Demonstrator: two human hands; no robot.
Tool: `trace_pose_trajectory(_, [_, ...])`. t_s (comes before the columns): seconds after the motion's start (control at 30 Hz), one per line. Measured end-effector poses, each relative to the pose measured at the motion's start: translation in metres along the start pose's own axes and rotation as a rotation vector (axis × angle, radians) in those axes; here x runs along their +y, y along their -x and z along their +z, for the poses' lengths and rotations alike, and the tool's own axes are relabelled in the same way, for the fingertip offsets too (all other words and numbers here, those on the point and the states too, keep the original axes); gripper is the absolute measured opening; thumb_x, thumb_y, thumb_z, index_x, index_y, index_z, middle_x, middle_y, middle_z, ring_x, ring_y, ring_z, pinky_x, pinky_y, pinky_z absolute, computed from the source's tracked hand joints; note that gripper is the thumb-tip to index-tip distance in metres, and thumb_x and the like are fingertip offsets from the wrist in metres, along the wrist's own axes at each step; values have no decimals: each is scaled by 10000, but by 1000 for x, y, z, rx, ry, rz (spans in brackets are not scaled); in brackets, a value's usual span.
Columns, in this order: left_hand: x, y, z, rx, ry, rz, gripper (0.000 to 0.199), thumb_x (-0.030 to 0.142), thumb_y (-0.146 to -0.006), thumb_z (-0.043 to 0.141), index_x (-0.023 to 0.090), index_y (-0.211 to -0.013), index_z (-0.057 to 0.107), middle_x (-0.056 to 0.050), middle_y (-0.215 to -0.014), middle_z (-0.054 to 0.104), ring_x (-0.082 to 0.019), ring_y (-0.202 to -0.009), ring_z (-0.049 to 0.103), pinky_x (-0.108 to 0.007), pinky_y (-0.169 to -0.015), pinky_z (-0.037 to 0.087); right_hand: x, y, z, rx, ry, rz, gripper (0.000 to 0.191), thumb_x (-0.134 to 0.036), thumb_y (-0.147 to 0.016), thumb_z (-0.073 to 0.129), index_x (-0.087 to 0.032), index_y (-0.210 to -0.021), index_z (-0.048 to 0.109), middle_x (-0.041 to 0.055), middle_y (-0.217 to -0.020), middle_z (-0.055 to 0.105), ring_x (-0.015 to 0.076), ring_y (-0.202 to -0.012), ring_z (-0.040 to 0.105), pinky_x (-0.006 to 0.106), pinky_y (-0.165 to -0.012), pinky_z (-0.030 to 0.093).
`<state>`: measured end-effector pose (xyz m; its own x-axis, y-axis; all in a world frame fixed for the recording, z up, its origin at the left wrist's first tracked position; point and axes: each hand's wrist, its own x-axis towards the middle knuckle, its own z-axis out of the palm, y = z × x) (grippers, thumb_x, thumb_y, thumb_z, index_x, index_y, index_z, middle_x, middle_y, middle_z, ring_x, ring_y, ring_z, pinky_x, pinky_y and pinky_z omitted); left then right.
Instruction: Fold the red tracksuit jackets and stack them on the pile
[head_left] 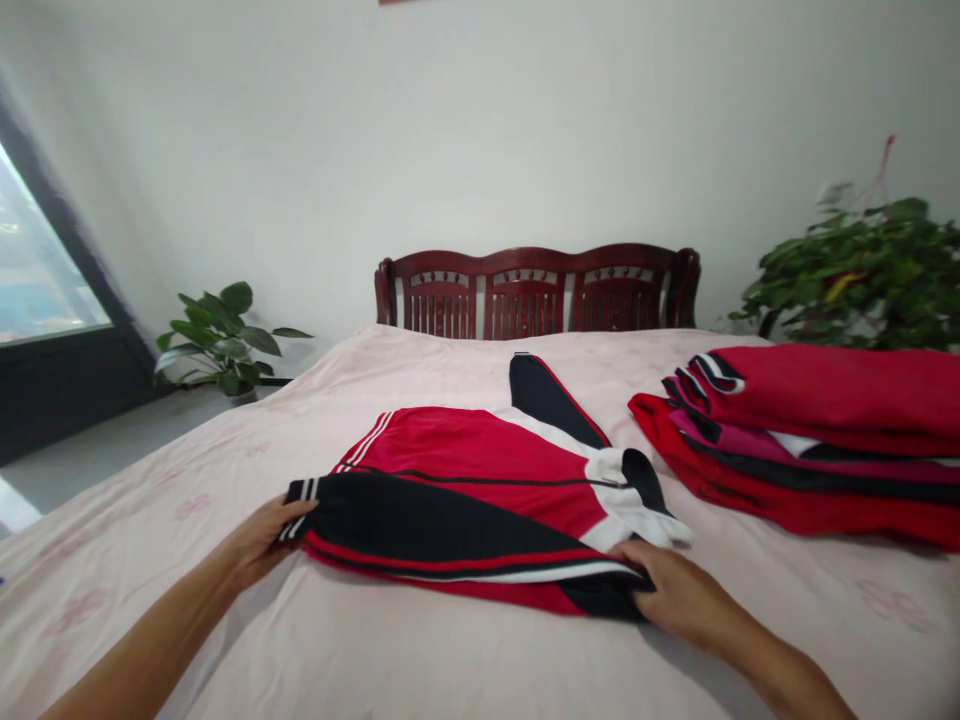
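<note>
A red, white and black zip-up track jacket (480, 445) lies front up on the bed, its collar toward the right. Its near black sleeve (427, 522) is laid across the body, along the side closest to me. My left hand (266, 535) pinches the striped cuff of that sleeve at the left end. At the shoulder end, my right hand (671, 590) grips the jacket, with the thumb on top and the fingers partly hidden underneath. The far black sleeve (551, 395) stretches out away from me, toward the headboard.
On the right of the bed stands a stack of folded red, black and magenta clothes (825, 400). A pale pink floral sheet (187, 490) covers the bed. Beyond are a dark wooden headboard (525, 290), a potted plant (229, 345) at left and a leafy plant (862, 270) at right.
</note>
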<state>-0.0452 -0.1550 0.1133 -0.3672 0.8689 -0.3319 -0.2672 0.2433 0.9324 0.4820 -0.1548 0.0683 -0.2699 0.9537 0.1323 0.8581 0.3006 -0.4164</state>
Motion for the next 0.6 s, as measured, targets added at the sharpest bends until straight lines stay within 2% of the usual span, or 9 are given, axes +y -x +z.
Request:
trace_pose_trajectory(0.07, [12, -4, 1, 91, 115, 21, 189, -31, -752, 621, 143, -817, 652, 16, -615, 694, -116, -497, 655, -172, -467, 565, -3, 1, -3, 108, 51, -24, 428, -96, -636, 465, -285, -949, 688, -19, -957, 717, 181, -867, 682, 250, -693, 498])
trace_pose_trajectory(0.1, [15, -8, 1, 107, 166, 17, 185, -36, -770, 585, 138, -801, 643, 16, -598, 686, -115, -497, 656, -173, -480, 572, -4, 2, -4, 237, 90, -41, 454, -84, -653, 453, -281, -993, 681, -5, -1001, 704, 188, -921, 675, 260, -723, 503])
trace_pose_trajectory(0.17, [17, -15, -3, 76, 222, 0, 183, -34, -785, 551, 127, -786, 638, 8, -592, 684, -122, -520, 672, -190, -525, 597, -4, 3, -3, 486, 166, -85, 526, -66, -698, 444, -267, -1139, 650, 27, -1097, 676, 201, -1034, 653, 277, -797, 508])
trace_pose_trajectory(0.2, [14, -19, -5, 53, 218, -7, 175, -28, -780, 556, 126, -775, 638, 6, -588, 680, -125, -514, 669, -195, -523, 598, -3, 3, -1, 568, 203, -102, 546, -62, -720, 442, -254, -1195, 630, 42, -1119, 667, 206, -1064, 644, 283, -819, 509])
trace_pose_trajectory(0.23, [8, -23, -8, 39, 189, -19, 161, -20, -767, 575, 129, -757, 635, 6, -577, 672, -127, -489, 657, -196, -495, 589, -1, 4, 2, 598, 240, -112, 544, -62, -738, 443, -245, -1218, 622, 51, -1118, 663, 209, -1061, 645, 285, -816, 512])
trace_pose_trajectory(0.33, [-11, -34, -20, 39, 35, -94, 142, 5, -708, 652, 143, -715, 619, 9, -550, 645, -138, -433, 623, -197, -389, 533, 12, 4, 16, 462, 300, -108, 451, -89, -772, 453, -265, -1133, 659, 30, -1042, 669, 195, -941, 671, 271, -712, 525])
trace_pose_trajectory(0.4, [-21, -38, -26, 26, -54, -118, 166, 17, -677, 695, 150, -746, 623, 1, -592, 664, -154, -478, 645, -216, -405, 546, 22, 4, 23, 377, 283, -57, 382, -127, -790, 465, -288, -1065, 676, 4, -1014, 675, 181, -877, 679, 262, -658, 526])
trace_pose_trajectory(0.5, [-23, -41, -30, -23, -156, -31, 292, 40, -636, 756, 171, -873, 647, -2, -738, 719, -153, -571, 669, -226, -473, 573, 32, 3, 26, 443, 194, 30, 320, -201, -828, 477, -299, -1060, 674, -3, -1058, 683, 179, -922, 685, 262, -686, 538])
trace_pose_trajectory(0.6, [-19, -42, -30, -40, -224, 20, 367, 113, -622, 801, 185, -952, 656, -10, -813, 732, -149, -601, 665, -210, -461, 549, 36, 1, 23, 526, 88, 0, 339, -208, -825, 458, -283, -1078, 671, 21, -1090, 683, 199, -1034, 662, 292, -818, 533])
